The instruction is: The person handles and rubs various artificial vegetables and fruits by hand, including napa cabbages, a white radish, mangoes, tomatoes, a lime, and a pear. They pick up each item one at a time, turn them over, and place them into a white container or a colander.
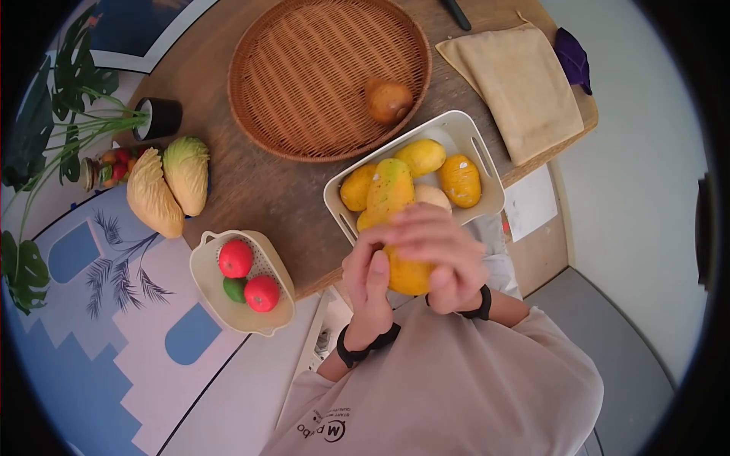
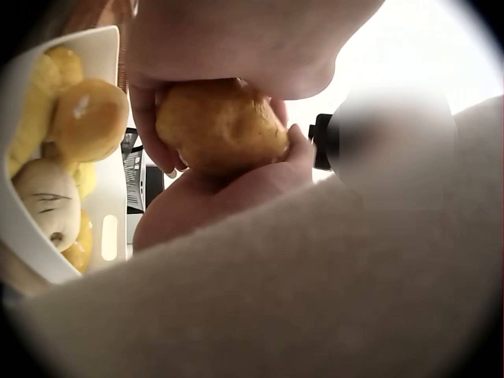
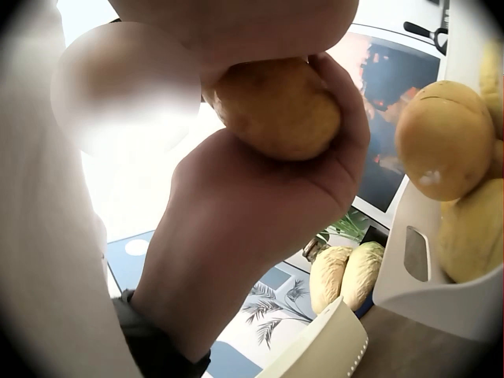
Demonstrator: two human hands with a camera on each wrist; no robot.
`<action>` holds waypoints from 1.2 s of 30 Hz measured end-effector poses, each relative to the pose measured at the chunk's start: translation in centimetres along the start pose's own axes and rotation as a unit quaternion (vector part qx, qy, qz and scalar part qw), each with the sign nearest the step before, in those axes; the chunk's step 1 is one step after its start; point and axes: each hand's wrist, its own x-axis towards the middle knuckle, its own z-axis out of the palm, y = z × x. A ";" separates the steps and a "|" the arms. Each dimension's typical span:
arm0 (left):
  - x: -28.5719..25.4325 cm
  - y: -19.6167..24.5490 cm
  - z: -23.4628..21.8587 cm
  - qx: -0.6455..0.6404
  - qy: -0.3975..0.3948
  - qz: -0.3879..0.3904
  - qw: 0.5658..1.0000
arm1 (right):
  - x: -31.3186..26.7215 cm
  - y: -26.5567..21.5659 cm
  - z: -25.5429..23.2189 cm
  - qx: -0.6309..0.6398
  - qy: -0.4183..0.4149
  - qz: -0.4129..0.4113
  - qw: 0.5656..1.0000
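Observation:
Both hands are raised together in front of the chest, around one yellow mango (image 1: 411,273). My left hand (image 1: 368,283) curls its fingers round one side, and my right hand (image 1: 450,258) holds it from the other. In the left wrist view the mango (image 2: 224,130) shows a dented, uneven skin between the two palms. In the right wrist view the left fingers wrap the end of the mango (image 3: 279,114). Just beyond the hands stands a white basket (image 1: 487,156) with several yellow mangoes, one green-speckled mango (image 1: 391,182), and a pale fruit (image 2: 49,203) with dark marks.
A round wicker tray (image 1: 319,76) holds a brown round fruit (image 1: 389,101). At left, a small cream colander (image 1: 204,283) has two red fruits and a green one. Two cabbages (image 1: 186,175), a potted plant (image 1: 158,118) and a folded beige cloth (image 1: 525,91) lie around.

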 end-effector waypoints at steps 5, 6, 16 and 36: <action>1.4 0.9 -0.2 0.079 -0.050 -0.031 0.995 | -1.0 -0.3 0.9 -0.024 -0.099 -0.110 0.989; 1.4 1.0 -0.7 0.013 -0.047 -0.093 0.994 | -1.1 -0.1 0.9 -0.009 -0.096 -0.106 0.990; -0.2 -3.9 -0.8 -0.184 -0.066 -0.085 0.977 | -0.3 -1.2 1.5 -0.027 -0.105 -0.106 0.988; 1.0 0.4 -0.5 -0.261 -0.076 -0.171 0.947 | 0.4 -1.0 1.3 -0.038 -0.127 -0.115 0.984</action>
